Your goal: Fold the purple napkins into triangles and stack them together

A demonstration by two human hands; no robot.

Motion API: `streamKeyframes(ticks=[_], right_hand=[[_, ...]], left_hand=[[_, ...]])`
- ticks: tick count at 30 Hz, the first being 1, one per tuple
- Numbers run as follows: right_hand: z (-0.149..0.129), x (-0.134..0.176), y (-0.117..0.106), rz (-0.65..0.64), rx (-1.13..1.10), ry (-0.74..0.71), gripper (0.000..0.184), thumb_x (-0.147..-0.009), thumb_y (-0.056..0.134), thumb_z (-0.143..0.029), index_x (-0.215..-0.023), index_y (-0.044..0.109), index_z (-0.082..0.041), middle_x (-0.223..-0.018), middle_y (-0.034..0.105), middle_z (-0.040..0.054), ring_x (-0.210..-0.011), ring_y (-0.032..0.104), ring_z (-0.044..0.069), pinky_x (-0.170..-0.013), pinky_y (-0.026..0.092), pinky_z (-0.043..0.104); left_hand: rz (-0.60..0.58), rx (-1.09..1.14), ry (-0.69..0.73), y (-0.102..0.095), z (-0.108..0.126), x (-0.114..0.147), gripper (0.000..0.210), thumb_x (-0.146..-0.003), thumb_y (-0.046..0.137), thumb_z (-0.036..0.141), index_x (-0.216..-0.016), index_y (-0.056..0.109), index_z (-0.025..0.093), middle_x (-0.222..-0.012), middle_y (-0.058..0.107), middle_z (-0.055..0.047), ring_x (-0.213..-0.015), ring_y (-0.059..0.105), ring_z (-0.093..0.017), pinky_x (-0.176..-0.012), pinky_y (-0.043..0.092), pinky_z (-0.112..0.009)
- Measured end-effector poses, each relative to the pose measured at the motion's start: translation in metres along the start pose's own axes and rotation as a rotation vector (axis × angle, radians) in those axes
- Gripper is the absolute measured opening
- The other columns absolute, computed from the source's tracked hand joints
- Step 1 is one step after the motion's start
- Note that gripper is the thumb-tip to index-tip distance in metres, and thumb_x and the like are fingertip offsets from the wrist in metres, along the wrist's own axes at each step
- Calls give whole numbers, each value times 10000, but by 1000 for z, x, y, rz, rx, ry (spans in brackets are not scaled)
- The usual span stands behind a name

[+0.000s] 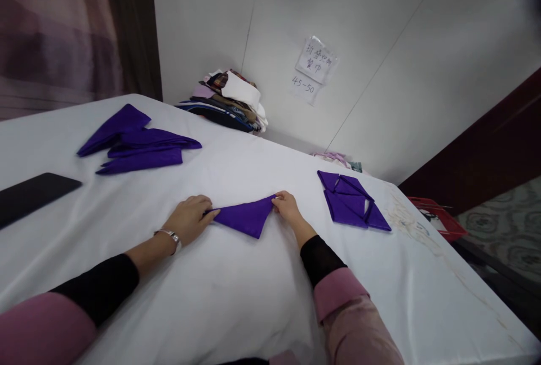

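A purple cloth napkin (246, 218), folded to a triangle, lies across the middle of the white-covered table (220, 297). My left hand (190, 219) pinches its left corner between thumb and fingers; a bracelet circles that wrist. At the upper right corner, my right hand (287, 206) pinches the cloth with thumb and fingertips. One point of the triangle hangs toward me between the hands. Right of my right hand, several folded purple napkins (349, 204) lie flat in a group. More purple napkins (139, 142), loosely folded, overlap in a pile at the far left.
A dark flat object (36, 195) lies at the left edge. Stacked clothes (230, 100) stand against the wall at the table's far edge, with more fabric (336, 158) to their right. Paper notes (315, 61) hang on the wall. A red basket (454, 228) sits beyond the right edge.
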State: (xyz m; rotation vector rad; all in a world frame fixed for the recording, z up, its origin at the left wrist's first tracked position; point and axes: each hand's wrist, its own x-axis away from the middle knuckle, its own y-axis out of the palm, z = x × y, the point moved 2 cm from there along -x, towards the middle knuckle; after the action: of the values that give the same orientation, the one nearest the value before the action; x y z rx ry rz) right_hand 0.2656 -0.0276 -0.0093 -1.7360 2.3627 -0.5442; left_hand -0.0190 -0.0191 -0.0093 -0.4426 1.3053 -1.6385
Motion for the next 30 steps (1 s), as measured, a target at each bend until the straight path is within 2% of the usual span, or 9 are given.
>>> streamKeyframes(ticks=[7, 15, 17, 20, 23, 26, 30], right_hand=[[5, -7, -1, -9, 140, -68, 191, -686, 533, -208, -869, 584, -187, -607, 554, -53, -497, 524, 109, -523, 427, 245], [5, -11, -1, 20, 323, -123, 122, -704, 542, -206, -803, 613, -201, -716, 616, -16, -693, 565, 144, -655, 424, 268], [4, -11, -2, 13, 346, -128, 111, -709, 544, -198, -793, 616, -201, -710, 614, -15, -694, 559, 145, -665, 422, 273], [2, -13, -3, -11, 349, -132, 96, -719, 549, -198, -784, 621, -197, -708, 614, -6, -689, 560, 149, -669, 423, 279], [1, -15, -3, -49, 316, -117, 91, -733, 543, -187, -780, 621, -184, -694, 612, 3, -663, 566, 146, -642, 430, 274], [1, -18, -5, -125, 259, -95, 115, -765, 522, -185, -822, 622, -179, -632, 593, -11, -567, 542, 121, -558, 424, 244], [1, -22, -15, -281, 167, -77, 231, -794, 518, -205, -1008, 605, -196, -631, 597, -29, -457, 476, 79, -450, 366, 202]], left_hand=[[-56, -32, -34, -1, 5, -2, 373, -885, 301, 424, -788, 583, 200, -978, 621, -67, -923, 536, -239, -818, 400, -388], [-71, -106, -48, -5, 9, -2, 321, -878, 328, 380, -771, 569, 196, -954, 625, -72, -907, 541, -244, -793, 406, -395], [-49, -127, -67, -6, 9, -2, 301, -865, 359, 384, -815, 584, 190, -964, 631, -81, -905, 549, -255, -783, 417, -407], [24, -128, -56, -6, 20, -5, 315, -852, 401, 375, -1007, 591, 179, -1095, 618, -102, -1009, 542, -270, -847, 417, -423], [45, -88, 83, 2, 46, -12, 387, -866, 402, 401, -1159, 550, 195, -1278, 544, -98, -1179, 470, -255, -982, 354, -424], [-36, -62, 181, 20, 69, -19, 451, -873, 388, 461, -1241, 502, 228, -1387, 460, -75, -1271, 399, -250, -1048, 292, -450], [-125, -40, 180, 41, 73, -21, 509, -875, 358, 512, -1282, 472, 228, -1411, 430, -86, -1300, 374, -251, -1055, 291, -463]])
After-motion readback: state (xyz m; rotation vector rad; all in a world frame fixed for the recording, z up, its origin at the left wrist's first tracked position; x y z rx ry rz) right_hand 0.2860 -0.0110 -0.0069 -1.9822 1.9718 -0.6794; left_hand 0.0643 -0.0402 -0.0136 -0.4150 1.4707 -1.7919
